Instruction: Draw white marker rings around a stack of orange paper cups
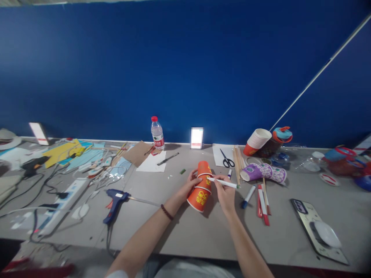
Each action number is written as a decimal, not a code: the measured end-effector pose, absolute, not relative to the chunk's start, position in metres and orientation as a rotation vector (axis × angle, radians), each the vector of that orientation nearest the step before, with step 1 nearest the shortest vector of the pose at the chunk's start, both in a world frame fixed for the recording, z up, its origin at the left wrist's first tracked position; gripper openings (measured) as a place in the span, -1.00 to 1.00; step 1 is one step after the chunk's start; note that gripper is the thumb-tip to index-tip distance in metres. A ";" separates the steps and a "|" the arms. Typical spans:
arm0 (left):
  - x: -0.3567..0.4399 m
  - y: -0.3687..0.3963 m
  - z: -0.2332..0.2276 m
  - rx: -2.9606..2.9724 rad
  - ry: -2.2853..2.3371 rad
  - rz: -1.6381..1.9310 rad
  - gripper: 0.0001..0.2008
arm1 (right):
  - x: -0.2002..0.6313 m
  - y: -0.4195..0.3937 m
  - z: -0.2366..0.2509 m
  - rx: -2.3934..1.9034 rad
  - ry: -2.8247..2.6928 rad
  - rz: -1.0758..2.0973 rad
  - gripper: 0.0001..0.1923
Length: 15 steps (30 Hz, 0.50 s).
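A stack of orange paper cups [202, 186] lies tilted on the grey table [179, 227] in front of me. My left hand [188, 186] grips the stack from its left side. My right hand [225, 193] holds a white marker pen [223, 182] with its tip touching the cups near the stack's upper rim. A dark bead bracelet sits on my left wrist.
Scissors [227, 158] on white paper, wooden sticks [238, 164], purple cups [263, 172], loose markers [259, 199] and a phone [317, 227] lie to the right. A blue glue gun [114, 199], a power strip [62, 202], cables and a water bottle [157, 133] stand left.
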<state>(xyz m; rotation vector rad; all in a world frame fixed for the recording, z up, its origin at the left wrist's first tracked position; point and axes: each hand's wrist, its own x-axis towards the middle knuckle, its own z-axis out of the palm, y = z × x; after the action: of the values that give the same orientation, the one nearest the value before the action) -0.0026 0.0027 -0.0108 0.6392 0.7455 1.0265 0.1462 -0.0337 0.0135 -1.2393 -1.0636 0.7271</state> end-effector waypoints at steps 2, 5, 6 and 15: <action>-0.002 0.003 -0.011 0.637 0.753 1.027 -0.34 | 0.146 -0.034 0.014 -1.244 -1.065 0.729 -0.84; -0.002 0.004 -0.015 0.650 0.768 1.042 -0.33 | 0.147 -0.034 0.015 -1.247 -1.056 0.713 -0.83; -0.001 0.005 -0.016 0.652 0.768 1.050 -0.33 | 0.147 -0.034 0.015 -1.247 -1.051 0.709 -0.83; -0.001 0.003 -0.012 0.632 0.775 1.043 -0.35 | 0.146 -0.034 0.016 -1.266 -1.020 0.718 -0.82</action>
<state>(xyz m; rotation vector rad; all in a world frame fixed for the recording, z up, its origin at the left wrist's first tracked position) -0.0012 0.0031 -0.0118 0.6317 0.7751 1.0428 0.1464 -0.0336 0.0162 -1.2658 -1.0202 0.7177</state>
